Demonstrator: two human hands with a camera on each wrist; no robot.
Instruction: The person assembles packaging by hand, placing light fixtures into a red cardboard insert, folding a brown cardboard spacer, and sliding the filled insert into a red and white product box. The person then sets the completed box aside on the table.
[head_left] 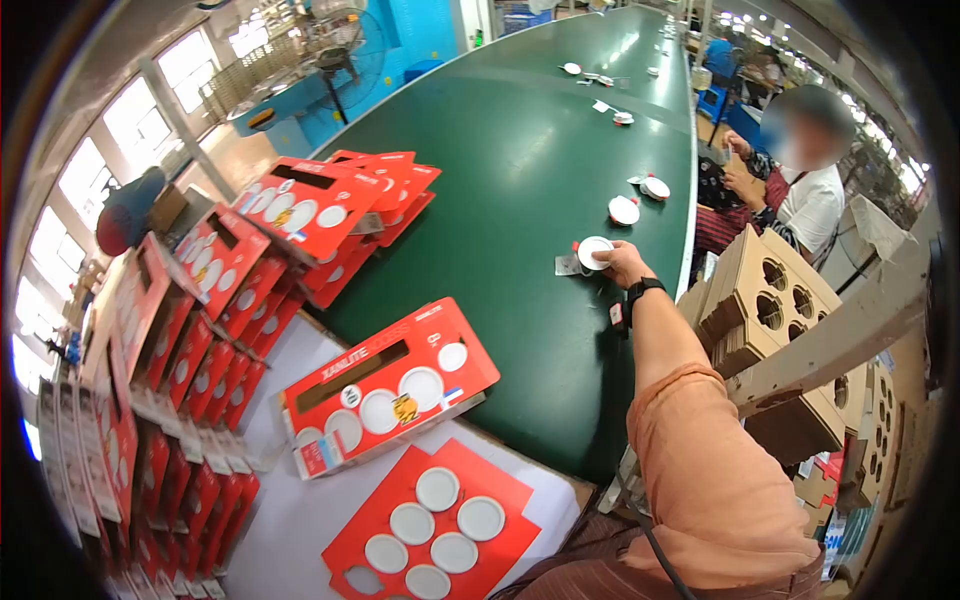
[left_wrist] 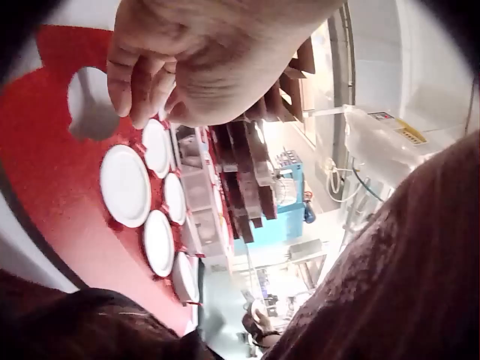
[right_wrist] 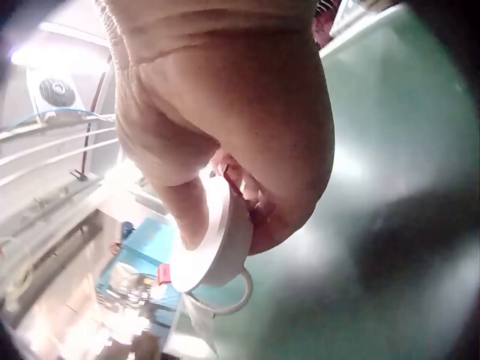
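My right hand [head_left: 628, 264] pinches a round white downlight [head_left: 594, 252] over the green conveyor belt, thumb on its white face and fingers behind it. In the right wrist view a white cable loops from the downlight [right_wrist: 217, 251], and a small red piece shows at its rim. My left hand [left_wrist: 202, 60] appears only in the left wrist view, fingers loosely bent with nothing between them. It hangs by a red card insert [left_wrist: 45, 142] holding several white downlights [left_wrist: 126, 186], near a round hole. The head view shows this insert [head_left: 513, 490] at the front.
A red printed box [head_left: 385, 385] lies beside the insert on the white table [head_left: 270, 520]. Stacked red boxes [head_left: 190, 350] fill the left. More downlights [head_left: 624, 210] dot the green belt [head_left: 480, 200]. Brown cardboard inserts [head_left: 745, 300] and a seated person [head_left: 810, 205] are at right.
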